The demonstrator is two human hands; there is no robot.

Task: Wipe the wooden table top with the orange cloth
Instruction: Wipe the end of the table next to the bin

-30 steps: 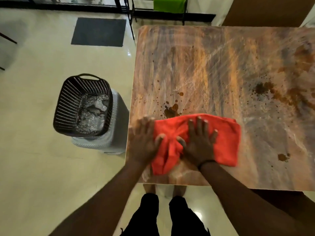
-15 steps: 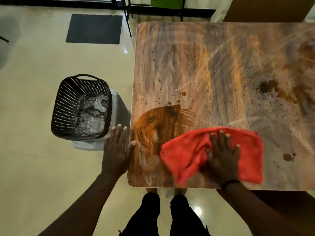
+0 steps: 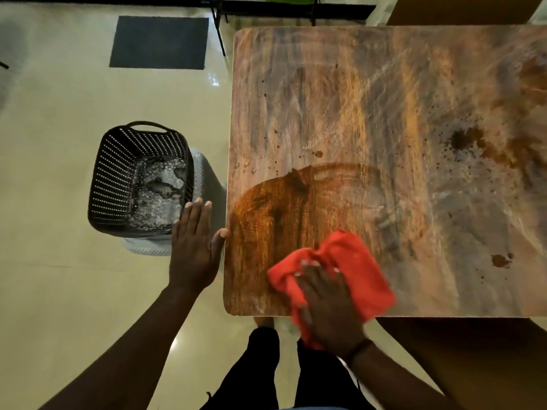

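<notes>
Floor (image 3: 59, 291) is showing pale and glossy at far left, with a dark mat (image 3: 159, 42) lying up top. Black basket (image 3: 139, 180) with a handle is sitting on a grey basket (image 3: 204, 173), something silvery lying crumpled inside it. Left hand (image 3: 194, 247) is hovering just beside the table edge, fingers straight and together, holding nothing, thumb tip touching the table's left edge. Wooden table (image 3: 384, 99) is filling the right half, a wet brown smear (image 3: 284, 214) spreading across its near left corner in an arc. Orange cloth (image 3: 349, 270) is lying bunched on the near edge of the table, part of it hanging over that edge. Right hand (image 3: 328, 306) is pressing flat on the cloth, fingers straight, blurred, a dark band on the wrist. Dark spill spots (image 3: 461, 139) are sitting further right, a small one (image 3: 500, 259) near the front. Dark trouser legs (image 3: 263, 368) are showing under the table edge.
</notes>
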